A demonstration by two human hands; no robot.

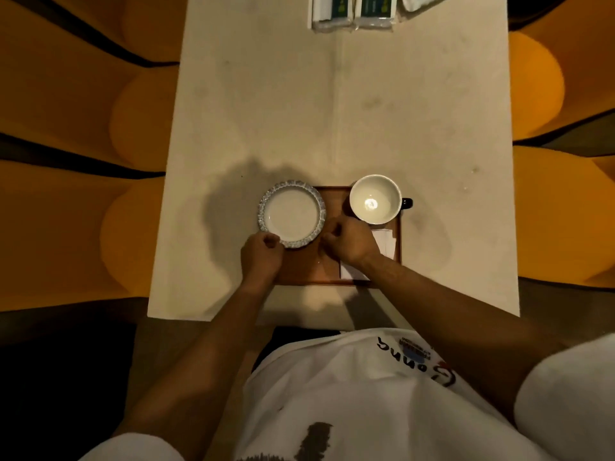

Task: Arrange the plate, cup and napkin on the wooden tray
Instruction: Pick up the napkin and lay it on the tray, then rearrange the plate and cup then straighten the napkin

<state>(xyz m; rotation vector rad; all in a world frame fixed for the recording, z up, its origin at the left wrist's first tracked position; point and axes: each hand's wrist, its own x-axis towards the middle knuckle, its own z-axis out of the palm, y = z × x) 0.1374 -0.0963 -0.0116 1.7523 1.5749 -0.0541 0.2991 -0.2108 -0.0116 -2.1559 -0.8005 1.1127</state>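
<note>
A white plate (291, 214) with a blue patterned rim sits at the left end of the wooden tray (311, 267), partly over its edge. My left hand (261, 257) grips the plate's near rim. A white cup (375, 198) with a dark handle stands at the tray's far right corner. A white napkin (386, 242) lies on the tray's right side, partly hidden under my right hand (349, 242). The right hand's fingers are curled near the plate's right edge; whether they touch the plate or the napkin is unclear.
The tray rests near the front edge of a long pale table (332, 104). Two packaged items (352, 11) lie at the table's far end. Orange padded seats (83, 128) flank the table on both sides.
</note>
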